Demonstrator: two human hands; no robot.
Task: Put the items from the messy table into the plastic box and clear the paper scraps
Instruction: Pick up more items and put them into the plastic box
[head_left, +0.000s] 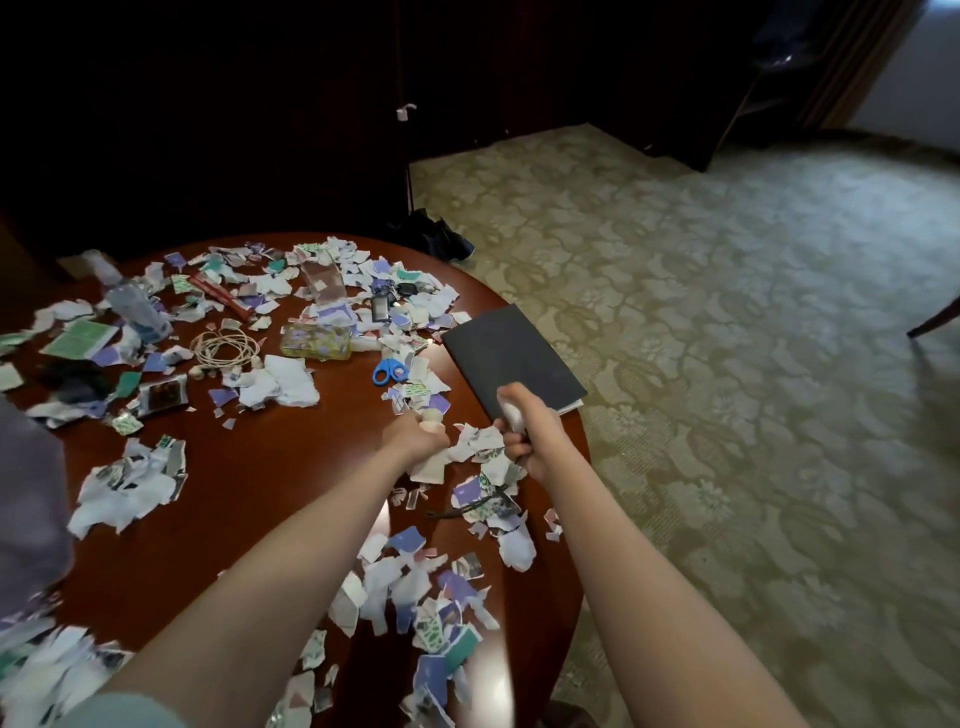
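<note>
**Q:** How far along does it look?

**A:** Early, by my judgement, with hardly a dent made. Paper scraps (283, 382) lie over most of the table (249, 467). They are thick at the near edge under your forearms and all across the far half. Nothing in view sits packed away.

**Q:** Which items are out?

**A:** Blue-handled scissors (389, 371) lie near the middle, with a coiled cable (224, 345) to their left. A clear bottle (137, 306) is at the far left, blurred, and what looks like keys (387, 304) lies toward the far side. A dark notebook (511, 358) is at the right rim, one corner seemingly past it. All of them are loose among the scraps.

**Q:** And the plastic box?

**A:** I cannot tell for sure. A clear container (323, 278) stands at the far side among the scraps. A yellowish case (317, 340) lies nearer the middle. Either could be the box, and both are well apart from your hands.

**Q:** The hands?

**A:** Your left hand (421, 440) is curled round a small pale object (431, 418), low over the table. Your right hand (522, 447), just beside it, has its fingers wrapped round a white object (511, 415). Both objects are too blurred to name.

**Q:** What is left?

**A:** Nearly all of it, as I read it — every loose item goes into the box, then the scraps get cleared.
</note>
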